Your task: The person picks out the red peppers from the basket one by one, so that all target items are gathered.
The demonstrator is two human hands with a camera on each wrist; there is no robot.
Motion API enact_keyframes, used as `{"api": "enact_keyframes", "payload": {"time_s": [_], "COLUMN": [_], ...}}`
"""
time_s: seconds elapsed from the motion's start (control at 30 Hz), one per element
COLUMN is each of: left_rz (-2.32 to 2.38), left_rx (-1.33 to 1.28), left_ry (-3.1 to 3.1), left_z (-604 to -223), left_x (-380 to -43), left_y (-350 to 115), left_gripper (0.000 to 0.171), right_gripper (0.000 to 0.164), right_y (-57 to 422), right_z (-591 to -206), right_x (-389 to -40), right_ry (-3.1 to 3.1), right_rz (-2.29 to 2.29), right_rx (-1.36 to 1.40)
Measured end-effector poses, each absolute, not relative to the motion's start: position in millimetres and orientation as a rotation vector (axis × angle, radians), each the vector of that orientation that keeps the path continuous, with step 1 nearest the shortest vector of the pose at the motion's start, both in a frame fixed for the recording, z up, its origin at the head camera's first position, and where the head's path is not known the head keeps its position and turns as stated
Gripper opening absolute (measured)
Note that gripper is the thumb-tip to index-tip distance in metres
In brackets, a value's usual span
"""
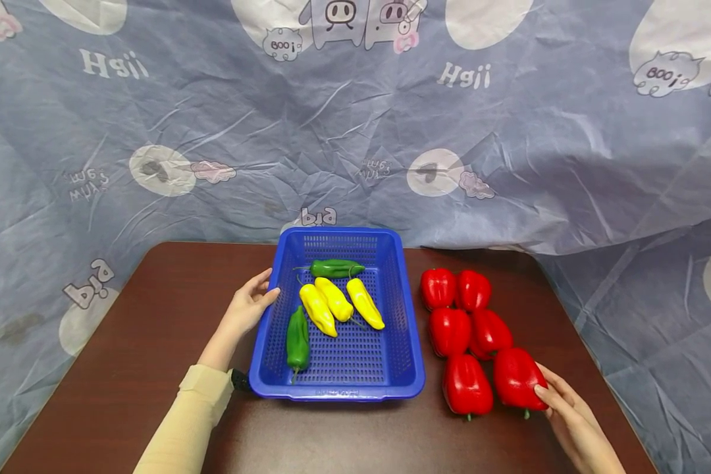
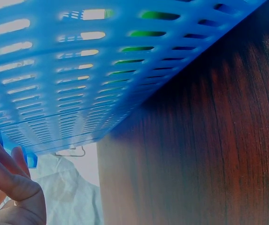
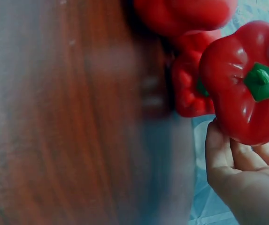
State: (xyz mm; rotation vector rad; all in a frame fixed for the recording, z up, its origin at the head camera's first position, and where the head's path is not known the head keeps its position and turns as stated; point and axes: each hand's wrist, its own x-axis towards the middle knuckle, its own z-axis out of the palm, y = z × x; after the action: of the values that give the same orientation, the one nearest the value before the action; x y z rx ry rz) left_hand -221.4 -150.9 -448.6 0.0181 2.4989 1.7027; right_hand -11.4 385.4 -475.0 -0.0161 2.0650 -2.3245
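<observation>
A blue plastic basket with slotted walls stands on the table. Inside lie three yellow peppers and two green peppers. My left hand holds the basket's left rim, thumb at the top edge; its fingers also show by the rim in the left wrist view. On the right, my right hand grips a red bell pepper from its right side. That pepper's green stem faces the right wrist camera. Several other red bell peppers sit close together beside it, in two columns.
The dark brown wooden table reaches back to a grey-blue printed cloth hanging behind it. More cloth hangs beyond the table's right edge. A gap of bare tabletop runs between basket and bell peppers.
</observation>
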Motion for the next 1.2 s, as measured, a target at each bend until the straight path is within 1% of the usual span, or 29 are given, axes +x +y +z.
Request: {"api": "enact_keyframes", "payload": {"time_s": [0.47,0.63,0.77,0.83,0.93,0.97,1.2], "left_rz": [1.744,1.738,1.717,1.711,1.703,1.701,1.694], "left_rx": [0.023,0.030,0.030,0.028,0.027,0.025,0.025], "left_ry": [2.472,2.475,2.492,2.494,2.497,2.497,2.517], "left_z": [-443,-444,-445,-447,-448,-448,-449], "left_x": [-220,-219,-220,-220,-221,-221,-222], "left_y": [-146,-145,-147,-148,-149,-149,-150], "left_gripper": [0.062,0.063,0.062,0.061,0.061,0.060,0.060], "right_gripper": [0.046,0.037,0.027,0.036,0.061,0.066,0.073], "right_y": [394,392,389,388,388,389,389], "right_z": [-495,-495,-495,-494,-494,-494,-492], "right_x": [-6,-6,-7,-8,-8,-8,-11], "right_ry": [2.027,2.109,2.147,2.143,2.142,2.142,2.156], "right_rz": [-2.241,-2.071,-1.977,-1.950,-1.910,-1.904,-1.810], "right_rx": [0.065,0.261,0.360,0.411,0.453,0.453,0.495]}}
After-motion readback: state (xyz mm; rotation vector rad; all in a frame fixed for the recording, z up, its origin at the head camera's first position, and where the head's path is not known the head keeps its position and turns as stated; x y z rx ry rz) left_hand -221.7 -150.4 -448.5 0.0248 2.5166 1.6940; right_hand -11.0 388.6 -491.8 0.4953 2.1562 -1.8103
